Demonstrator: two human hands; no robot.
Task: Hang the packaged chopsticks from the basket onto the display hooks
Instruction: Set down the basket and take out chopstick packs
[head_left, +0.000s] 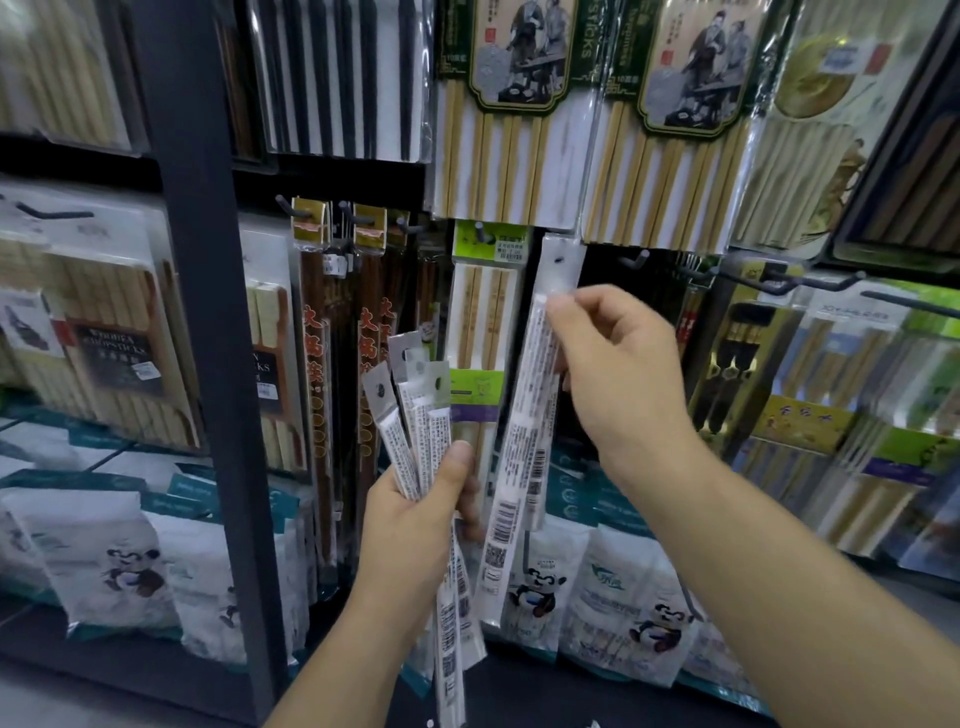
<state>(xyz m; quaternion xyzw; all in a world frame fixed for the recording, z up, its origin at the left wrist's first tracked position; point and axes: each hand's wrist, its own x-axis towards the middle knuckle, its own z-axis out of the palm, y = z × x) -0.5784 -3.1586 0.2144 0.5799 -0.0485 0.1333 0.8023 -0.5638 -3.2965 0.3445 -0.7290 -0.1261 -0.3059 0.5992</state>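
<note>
My right hand (618, 379) pinches one long narrow chopstick packet (524, 441) near its top. The packet is clear and white with printed labels and barcodes, and its hang hole sits up by the shelf. A bare black hook (636, 260) sticks out just right of that hole. My left hand (415, 512) grips a fanned bundle of several similar packets (415, 431), their punched tabs pointing up. No basket is in view.
Chopstick packs hang all over the rack: dark red ones (324, 364) at left, bamboo ones in green-framed cards (511, 130) above, a green-topped pair (485, 312) behind my hands. A dark upright post (208, 312) stands left. Panda-printed bags (540, 587) line the bottom shelf.
</note>
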